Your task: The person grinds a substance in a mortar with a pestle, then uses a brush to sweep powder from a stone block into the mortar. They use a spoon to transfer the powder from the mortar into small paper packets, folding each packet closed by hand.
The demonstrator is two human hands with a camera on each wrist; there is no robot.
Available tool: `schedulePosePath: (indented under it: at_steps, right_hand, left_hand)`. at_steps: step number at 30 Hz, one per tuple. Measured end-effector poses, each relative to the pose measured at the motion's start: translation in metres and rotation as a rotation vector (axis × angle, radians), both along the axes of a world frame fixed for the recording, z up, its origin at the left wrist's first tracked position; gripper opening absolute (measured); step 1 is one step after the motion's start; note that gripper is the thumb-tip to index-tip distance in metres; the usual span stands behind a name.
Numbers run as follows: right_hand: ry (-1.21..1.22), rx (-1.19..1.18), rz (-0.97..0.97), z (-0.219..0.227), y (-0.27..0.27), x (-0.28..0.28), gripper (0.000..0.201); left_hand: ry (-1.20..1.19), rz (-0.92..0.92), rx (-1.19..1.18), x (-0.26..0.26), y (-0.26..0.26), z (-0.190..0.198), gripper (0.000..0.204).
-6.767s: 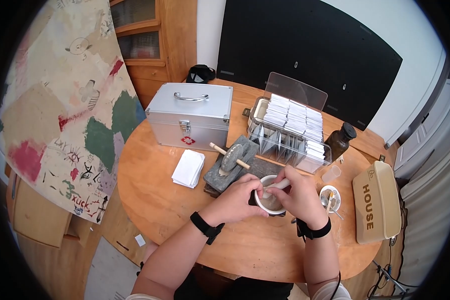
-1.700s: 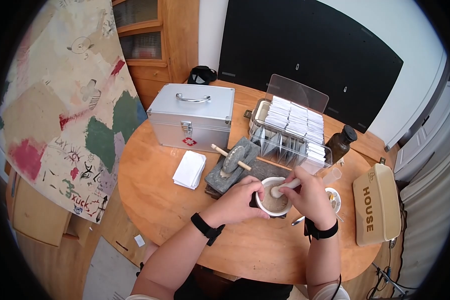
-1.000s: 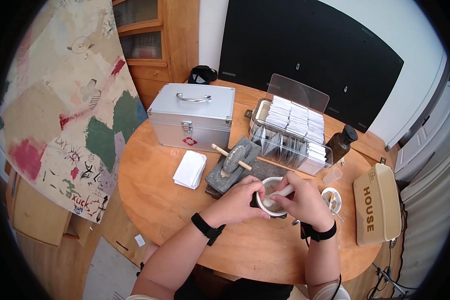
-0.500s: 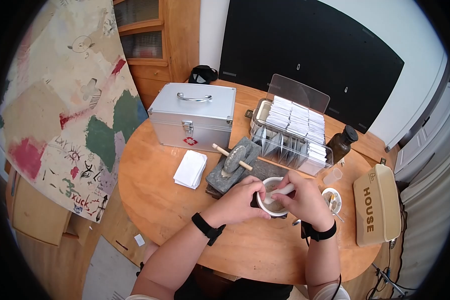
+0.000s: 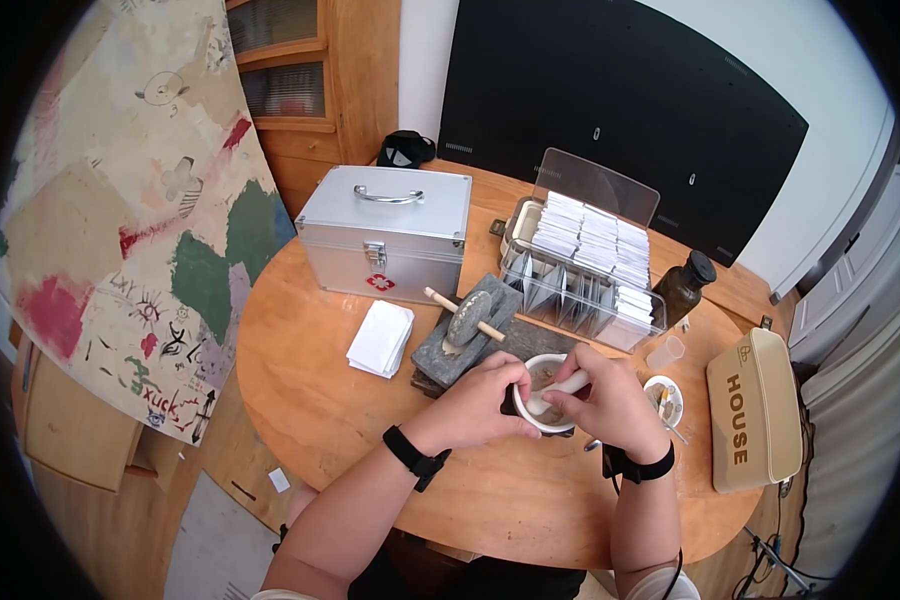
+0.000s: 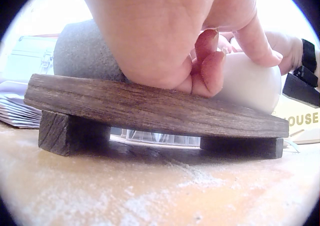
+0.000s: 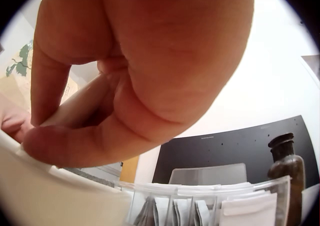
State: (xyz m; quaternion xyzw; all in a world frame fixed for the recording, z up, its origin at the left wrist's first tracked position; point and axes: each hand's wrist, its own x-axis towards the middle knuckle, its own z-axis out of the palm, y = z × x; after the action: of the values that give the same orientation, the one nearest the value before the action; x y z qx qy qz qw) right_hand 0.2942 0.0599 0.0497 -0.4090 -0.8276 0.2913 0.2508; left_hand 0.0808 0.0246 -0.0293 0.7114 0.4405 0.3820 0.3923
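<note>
A white mortar (image 5: 560, 427) with greyish-brown powder in it sits on a dark wooden stand (image 6: 155, 108) with two feet. My left hand (image 5: 482, 400) holds the mortar from its left side, thumb at the rim and fingers against the outer wall. In the left wrist view, its fingertips curl against the white wall. My right hand (image 5: 615, 400) grips a white pestle (image 5: 575, 380) between thumb and fingers. The pestle leans into the mortar, its head down in the powder. Just left of the mortar is a grey stone grinder (image 5: 467, 316), a wheel with a wooden axle on a block.
A silver first-aid case (image 5: 380, 240) and a stack of white papers (image 5: 380, 338) stand left. Behind is a clear box (image 5: 585, 250) of paper packets, with a brown bottle (image 5: 685, 285) beside it. Rightward are a plastic cup (image 5: 665, 350), a small dish (image 5: 676, 408) and a beige HOUSE bin (image 5: 755, 410).
The right hand has moved the pestle about inside the mortar, from upper right toward the left and front. The left hand keeps its hold on the mortar.
</note>
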Motion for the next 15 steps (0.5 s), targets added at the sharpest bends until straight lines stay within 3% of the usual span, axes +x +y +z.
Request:
schedulePosePath:
  at_steps: [3, 5, 8, 15]
  right_hand:
    - [0.033, -0.083, 0.034, 0.005, 0.000, 0.007, 0.025]
    - [-0.096, -0.016, -0.084, 0.010, 0.000, 0.009, 0.025]
    - [-0.059, 0.056, -0.098, 0.005, 0.002, 0.007, 0.025]
    - [0.020, 0.041, -0.023, 0.000, -0.002, -0.003, 0.024]
  left_hand:
    - [0.003, -0.001, 0.000, 0.000, -0.001, 0.002, 0.046]
    - [0.010, 0.001, 0.003, 0.000, -0.001, 0.004, 0.046]
    - [0.026, 0.007, 0.009, 0.000, -0.002, 0.006, 0.047]
    - [0.014, 0.009, 0.029, 0.000, -0.001, 0.003, 0.047]
